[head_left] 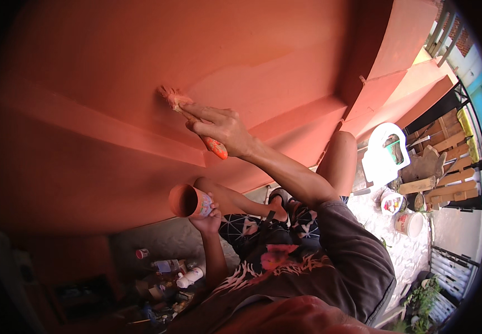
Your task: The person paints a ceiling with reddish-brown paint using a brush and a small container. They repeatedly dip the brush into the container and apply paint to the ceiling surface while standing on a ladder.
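My right hand (224, 131) is closed around a paintbrush (216, 147) with an orange, paint-spotted handle. The brush's bristles are coated in reddish paint and touch the orange-red wall (285, 61) or sit just off it. Lower down, my left hand (207, 221) grips a paint cup (201, 204) with a printed outer side. The cup is tilted, its mouth facing left, and its inside is stained the same orange-red; how much paint it holds cannot be seen. Around the brush, the wall shows patches of slightly different shade.
A ledge (107, 119) crosses the wall below the brush. To the right stand a white plastic chair (372, 158), a white bucket (409, 224) and stacked wooden boards (452, 181). Bottles and clutter, including a white bottle (190, 277), lie at lower left. Green plants (424, 300) grow by a fence.
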`<act>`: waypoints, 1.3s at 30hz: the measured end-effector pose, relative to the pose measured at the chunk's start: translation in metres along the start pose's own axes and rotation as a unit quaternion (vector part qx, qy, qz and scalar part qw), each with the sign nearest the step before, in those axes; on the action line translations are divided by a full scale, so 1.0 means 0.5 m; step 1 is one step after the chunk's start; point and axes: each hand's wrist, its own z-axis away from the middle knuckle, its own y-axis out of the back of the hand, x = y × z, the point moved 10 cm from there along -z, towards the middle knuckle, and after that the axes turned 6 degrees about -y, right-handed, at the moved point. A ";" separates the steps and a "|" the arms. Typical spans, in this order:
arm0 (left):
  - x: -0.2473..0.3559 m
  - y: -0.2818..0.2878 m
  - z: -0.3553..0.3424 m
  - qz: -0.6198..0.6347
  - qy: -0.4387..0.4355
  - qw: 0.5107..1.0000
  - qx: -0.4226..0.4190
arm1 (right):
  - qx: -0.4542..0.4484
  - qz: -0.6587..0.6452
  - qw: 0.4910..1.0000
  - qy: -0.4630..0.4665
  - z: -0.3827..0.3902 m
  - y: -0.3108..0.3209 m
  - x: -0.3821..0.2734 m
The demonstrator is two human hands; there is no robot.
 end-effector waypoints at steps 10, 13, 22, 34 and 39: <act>0.027 0.016 0.003 0.009 -0.040 0.999 -0.005 | 0.268 0.083 0.952 -0.119 0.088 0.364 0.187; 0.020 0.038 0.002 0.040 -0.043 0.998 -0.020 | 0.297 0.012 0.951 -0.090 0.107 0.360 0.205; 0.041 0.054 0.037 0.039 -0.040 0.997 -0.044 | 0.001 0.105 0.993 -0.051 0.112 -0.158 0.027; 0.075 0.064 0.066 0.049 -0.089 0.993 -0.054 | 0.098 0.105 0.984 -0.102 0.104 0.073 0.136; 0.052 0.102 0.055 0.071 -0.106 0.991 -0.041 | 0.240 0.076 0.950 -0.184 0.167 0.190 0.200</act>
